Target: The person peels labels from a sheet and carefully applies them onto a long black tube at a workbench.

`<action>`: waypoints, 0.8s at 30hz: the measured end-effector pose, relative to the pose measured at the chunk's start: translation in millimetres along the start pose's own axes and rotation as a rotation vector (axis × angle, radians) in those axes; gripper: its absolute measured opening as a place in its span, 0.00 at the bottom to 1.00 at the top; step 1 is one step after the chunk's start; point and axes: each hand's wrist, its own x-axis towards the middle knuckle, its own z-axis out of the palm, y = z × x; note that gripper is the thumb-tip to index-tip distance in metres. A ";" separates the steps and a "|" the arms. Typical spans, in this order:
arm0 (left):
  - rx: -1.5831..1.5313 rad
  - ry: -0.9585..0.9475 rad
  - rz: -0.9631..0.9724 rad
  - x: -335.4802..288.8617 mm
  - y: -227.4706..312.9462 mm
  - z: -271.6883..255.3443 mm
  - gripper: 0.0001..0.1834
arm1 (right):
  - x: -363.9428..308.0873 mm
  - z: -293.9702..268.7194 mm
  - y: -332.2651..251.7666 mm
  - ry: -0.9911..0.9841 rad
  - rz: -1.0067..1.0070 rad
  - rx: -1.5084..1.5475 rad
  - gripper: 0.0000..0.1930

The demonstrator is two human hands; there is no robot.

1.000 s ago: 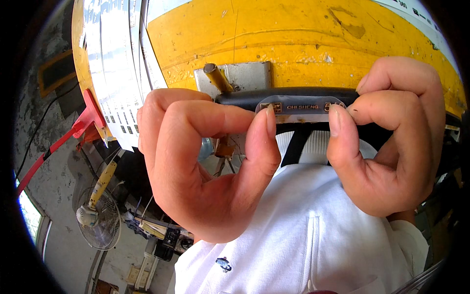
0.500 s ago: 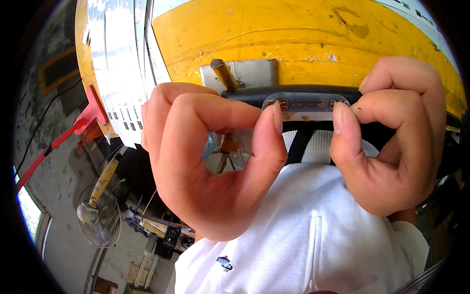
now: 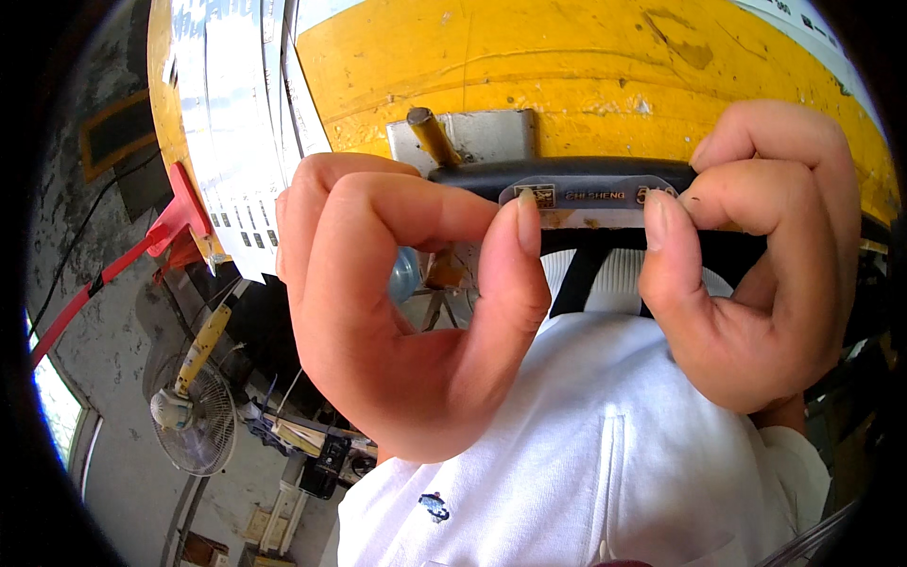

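Note:
Between my two hands a small clear label strip (image 3: 595, 196) with gold and dark print is stretched level. My left hand (image 3: 345, 283) pinches its left end between thumb and forefinger. At the other end, the thumb and forefinger of my right hand (image 3: 803, 255) do the same. Just behind the strip runs a black rounded bar (image 3: 576, 170); I cannot tell whether the strip touches it. The remaining fingers of both hands are curled.
Beyond the bar lies a worn yellow worktop (image 3: 567, 57), with a metal plate (image 3: 501, 137) and a short upright rod (image 3: 435, 139). Printed white sheets (image 3: 236, 113) cover its left side. A red-handled tool (image 3: 179, 219) juts out there; a fan (image 3: 194, 416) stands lower left.
Both hands have shifted very slightly, the left a little to the left. The strip looks a bit more tilted toward view, and its print shows brighter. Both pinches hold.

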 end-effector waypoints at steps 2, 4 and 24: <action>-0.001 -0.001 -0.010 -0.5 0.1 -0.3 0.09 | -0.7 0.5 0.2 -0.003 0.010 0.017 0.13; 0.004 -0.006 -0.002 -0.1 -0.9 0.6 0.09 | -1.2 0.4 0.9 -0.005 0.014 0.020 0.13; 0.019 0.006 0.023 -1.7 -3.4 -1.4 0.10 | -0.3 -0.2 -1.2 -0.004 0.008 0.010 0.13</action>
